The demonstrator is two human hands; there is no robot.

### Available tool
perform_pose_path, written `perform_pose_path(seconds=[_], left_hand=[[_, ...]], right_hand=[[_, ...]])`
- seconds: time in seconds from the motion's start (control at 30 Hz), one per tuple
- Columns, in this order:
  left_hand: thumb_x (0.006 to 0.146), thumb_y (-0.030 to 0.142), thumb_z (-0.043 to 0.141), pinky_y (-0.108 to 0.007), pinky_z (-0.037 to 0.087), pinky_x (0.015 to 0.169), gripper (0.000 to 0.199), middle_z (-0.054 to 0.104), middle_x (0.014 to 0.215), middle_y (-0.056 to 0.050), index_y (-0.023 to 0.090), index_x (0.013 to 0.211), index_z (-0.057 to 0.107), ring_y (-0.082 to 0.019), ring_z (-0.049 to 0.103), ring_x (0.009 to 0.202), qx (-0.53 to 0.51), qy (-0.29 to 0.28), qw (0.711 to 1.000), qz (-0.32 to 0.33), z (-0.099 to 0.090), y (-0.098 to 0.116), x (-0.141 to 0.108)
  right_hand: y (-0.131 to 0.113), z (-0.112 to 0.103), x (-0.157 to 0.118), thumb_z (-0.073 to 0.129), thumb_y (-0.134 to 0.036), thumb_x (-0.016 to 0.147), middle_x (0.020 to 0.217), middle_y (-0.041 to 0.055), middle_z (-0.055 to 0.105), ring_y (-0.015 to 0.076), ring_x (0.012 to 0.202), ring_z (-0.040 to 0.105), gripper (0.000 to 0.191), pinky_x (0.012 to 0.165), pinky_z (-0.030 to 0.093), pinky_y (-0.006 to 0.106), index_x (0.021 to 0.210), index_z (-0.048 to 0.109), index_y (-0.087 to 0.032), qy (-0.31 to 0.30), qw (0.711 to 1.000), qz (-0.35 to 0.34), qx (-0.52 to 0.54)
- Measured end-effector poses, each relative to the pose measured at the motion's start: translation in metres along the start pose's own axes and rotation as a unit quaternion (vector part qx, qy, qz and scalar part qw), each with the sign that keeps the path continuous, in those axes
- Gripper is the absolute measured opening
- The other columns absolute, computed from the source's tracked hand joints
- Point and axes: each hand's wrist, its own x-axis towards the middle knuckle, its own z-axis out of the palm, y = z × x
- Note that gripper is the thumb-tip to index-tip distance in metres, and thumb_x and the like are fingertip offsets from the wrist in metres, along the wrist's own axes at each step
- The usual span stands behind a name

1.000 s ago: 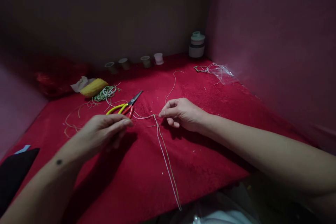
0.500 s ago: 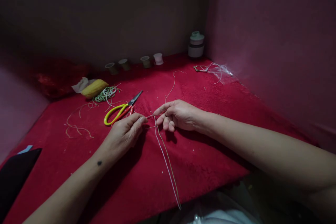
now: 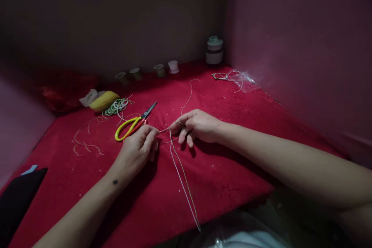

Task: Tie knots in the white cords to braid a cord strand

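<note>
Left hand (image 3: pixel 143 142) pinching pale cords (image 3: pixel 180 180), right hand (image 3: pixel 195 127) touching them, scissors (image 3: pixel 144 116) on red cloth (image 3: pixel 229 186)

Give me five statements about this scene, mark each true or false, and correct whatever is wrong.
1. The left hand pinches a thin cord between its fingers. True.
2. Both scissor handles are red. False: the scissors have one yellow handle and one red.
3. Four spools stand along the far side of the red cloth. True.
4. The yellow bundle lies to the right of the scissors. False: the yellow bundle lies to their left.
5. A lidded container stands near the far right corner. True.
</note>
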Motion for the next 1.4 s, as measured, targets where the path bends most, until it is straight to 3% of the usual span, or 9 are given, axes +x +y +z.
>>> perform_pose_path(seconds=[0.23, 0.57, 0.7, 0.83, 0.93, 1.0, 1.1, 1.2, 1.4], left_hand=[[0.083, 0.043, 0.044, -0.020, 0.034, 0.042, 0.032, 0.049, 0.046, 0.005, 0.018, 0.067, 0.055, -0.008, 0.043, 0.037, 0.015, 0.005, 1.000, -0.011, 0.007, 0.000, 0.000], [0.085, 0.037, 0.040, -0.023, 0.035, 0.054, 0.033, 0.062, 0.060, -0.003, 0.017, 0.078, 0.064, -0.013, 0.051, 0.050, 0.248, 0.060, 0.964, 0.082, 0.014, 0.007, 0.005], [0.086, 0.037, 0.037, -0.024, 0.033, 0.054, 0.034, 0.062, 0.062, -0.005, 0.017, 0.075, 0.062, -0.015, 0.054, 0.053, 0.319, 0.061, 0.941, 0.095, 0.018, 0.006, 0.006], [0.086, 0.036, 0.040, -0.024, 0.039, 0.060, 0.028, 0.065, 0.071, -0.006, 0.018, 0.083, 0.061, -0.017, 0.058, 0.063, 0.286, 0.061, 0.948, 0.122, 0.016, 0.007, 0.006], [0.082, 0.035, 0.048, -0.026, 0.042, 0.072, 0.024, 0.064, 0.092, -0.008, 0.018, 0.095, 0.058, -0.018, 0.060, 0.078, 0.234, 0.155, 0.949, 0.144, 0.007, 0.014, 0.001], [0.079, 0.036, 0.052, -0.026, 0.045, 0.064, 0.022, 0.063, 0.083, -0.006, 0.019, 0.091, 0.057, -0.016, 0.059, 0.067, 0.163, 0.187, 0.965, 0.088, 0.001, 0.020, -0.006], [0.077, 0.042, 0.054, -0.019, 0.033, 0.035, 0.025, 0.057, 0.054, 0.001, 0.018, 0.081, 0.057, -0.010, 0.047, 0.037, -0.062, 0.037, 0.993, -0.089, -0.001, 0.027, -0.013], [0.077, 0.044, 0.054, -0.016, 0.019, 0.023, 0.032, 0.058, 0.048, -0.001, 0.013, 0.082, 0.059, -0.006, 0.038, 0.024, -0.254, -0.158, 0.932, -0.206, 0.005, 0.026, -0.015], [0.080, 0.026, 0.052, -0.014, 0.027, 0.019, 0.018, 0.060, 0.051, -0.001, 0.010, 0.080, 0.061, -0.006, 0.041, 0.023, -0.423, -0.207, 0.847, -0.246, 0.013, 0.017, -0.009]], right_hand=[[0.004, 0.000, 0.003, 0.036, 0.004, 0.077, 0.057, 0.0000, 0.057, 0.0081, 0.038, 0.054, 0.025, 0.030, 0.040, 0.016, 0.084, 0.056, -0.011, 0.003, 0.998, -0.041, -0.056], [0.011, 0.006, 0.012, 0.058, -0.015, 0.077, 0.047, -0.0046, 0.053, 0.0059, 0.031, 0.046, 0.002, 0.024, 0.031, 0.015, 0.077, 0.058, -0.014, 0.012, 0.987, -0.095, -0.128], [0.007, 0.014, 0.009, 0.056, -0.011, 0.075, 0.037, -0.0061, 0.046, 0.0040, 0.026, 0.037, 0.014, 0.023, 0.025, 0.015, 0.062, 0.054, -0.014, 0.067, 0.977, -0.080, -0.185], [0.008, 0.016, 0.008, 0.050, -0.008, 0.075, 0.033, -0.0057, 0.044, 0.0042, 0.023, 0.034, 0.022, 0.024, 0.024, 0.016, 0.055, 0.048, -0.016, 0.096, 0.970, -0.078, -0.209], [0.010, 0.011, 0.009, 0.047, -0.010, 0.076, 0.035, -0.0043, 0.046, 0.0052, 0.023, 0.034, 0.022, 0.023, 0.024, 0.017, 0.055, 0.048, -0.016, 0.090, 0.975, -0.092, -0.179], [0.012, 0.008, 0.010, 0.045, -0.011, 0.078, 0.038, -0.0031, 0.049, 0.0054, 0.024, 0.036, 0.023, 0.024, 0.025, 0.018, 0.056, 0.048, -0.016, 0.081, 0.981, -0.104, -0.140], [0.015, 0.004, 0.011, 0.045, -0.011, 0.079, 0.043, -0.0019, 0.052, 0.0056, 0.027, 0.040, 0.021, 0.025, 0.027, 0.018, 0.058, 0.048, -0.016, 0.071, 0.986, -0.109, -0.101], [0.016, 0.002, 0.011, 0.046, -0.011, 0.080, 0.047, -0.0016, 0.054, 0.0058, 0.031, 0.043, 0.018, 0.026, 0.029, 0.017, 0.063, 0.048, -0.016, 0.072, 0.988, -0.107, -0.078], [0.013, 0.001, 0.008, 0.046, -0.010, 0.078, 0.048, -0.0015, 0.054, 0.0064, 0.031, 0.043, 0.017, 0.027, 0.029, 0.018, 0.063, 0.048, -0.016, 0.067, 0.988, -0.103, -0.089]])
